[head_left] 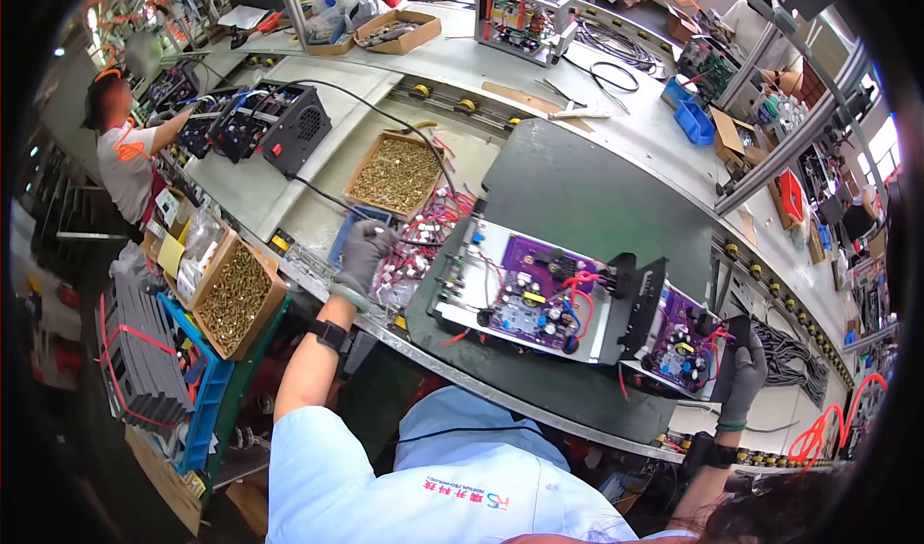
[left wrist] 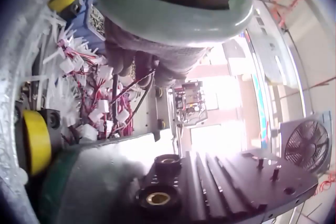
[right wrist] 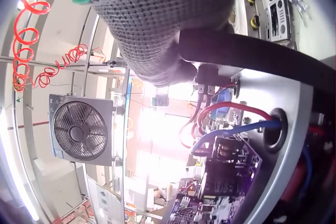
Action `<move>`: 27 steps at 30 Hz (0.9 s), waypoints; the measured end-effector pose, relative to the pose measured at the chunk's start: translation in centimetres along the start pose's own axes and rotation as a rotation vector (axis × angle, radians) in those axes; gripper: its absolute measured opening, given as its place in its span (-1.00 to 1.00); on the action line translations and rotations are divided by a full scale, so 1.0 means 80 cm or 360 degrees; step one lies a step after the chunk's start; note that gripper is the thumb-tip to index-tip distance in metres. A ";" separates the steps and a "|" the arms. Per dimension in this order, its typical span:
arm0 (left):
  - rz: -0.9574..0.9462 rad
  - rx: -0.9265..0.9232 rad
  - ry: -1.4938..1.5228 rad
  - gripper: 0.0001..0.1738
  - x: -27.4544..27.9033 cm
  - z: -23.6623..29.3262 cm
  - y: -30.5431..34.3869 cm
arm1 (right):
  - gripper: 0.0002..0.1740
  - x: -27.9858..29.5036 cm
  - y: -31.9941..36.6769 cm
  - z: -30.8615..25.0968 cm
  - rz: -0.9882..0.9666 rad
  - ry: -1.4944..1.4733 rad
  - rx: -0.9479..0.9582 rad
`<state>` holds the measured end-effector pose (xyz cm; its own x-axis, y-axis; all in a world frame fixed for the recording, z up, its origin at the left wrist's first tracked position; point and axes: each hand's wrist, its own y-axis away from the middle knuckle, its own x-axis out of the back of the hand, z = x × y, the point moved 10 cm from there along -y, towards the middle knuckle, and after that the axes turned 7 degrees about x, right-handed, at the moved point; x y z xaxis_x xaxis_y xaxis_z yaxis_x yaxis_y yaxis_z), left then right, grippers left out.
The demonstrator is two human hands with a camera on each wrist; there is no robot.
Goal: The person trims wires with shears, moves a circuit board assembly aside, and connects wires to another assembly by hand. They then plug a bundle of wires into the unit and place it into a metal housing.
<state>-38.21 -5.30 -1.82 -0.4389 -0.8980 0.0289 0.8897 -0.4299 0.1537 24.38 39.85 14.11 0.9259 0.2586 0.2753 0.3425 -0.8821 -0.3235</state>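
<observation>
My gloved left hand point(head_left: 368, 255) is at the near side of a heap of wire leads point(head_left: 414, 251) with white connectors. In the left wrist view, thin dark and red wires point(left wrist: 140, 81) run from its curled fingertips. My gloved right hand point(head_left: 746, 376) grips the black end panel point(right wrist: 247, 50) of the right-hand chassis, its fingers over the edge. Two chassis with purple circuit boards stand side by side on the green mat: the larger board point(head_left: 539, 299) on the left, the smaller board point(head_left: 679, 347) on the right. Red and blue wires point(right wrist: 236, 119) pass through a grommet near the right hand.
A box of brass-coloured screws point(head_left: 393, 174) stands beyond the leads, another screw box point(head_left: 236, 299) at left. Black machine units point(head_left: 274, 126) sit on the line at far left, with another person beside them. A roller track point(head_left: 462, 106) runs behind the green mat point(head_left: 597, 174).
</observation>
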 end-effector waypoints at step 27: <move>-0.1415 -0.1866 -0.1771 -0.87 -0.530 0.282 0.250 | -0.61 -0.119 0.028 -0.062 0.0202 0.0110 0.0098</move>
<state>-4.61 26.30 22.30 -0.2079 -0.1372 0.9685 -0.2164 -0.9591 -0.1823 15.55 33.45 15.29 0.9499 0.1171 0.2897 0.2346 -0.8796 -0.4138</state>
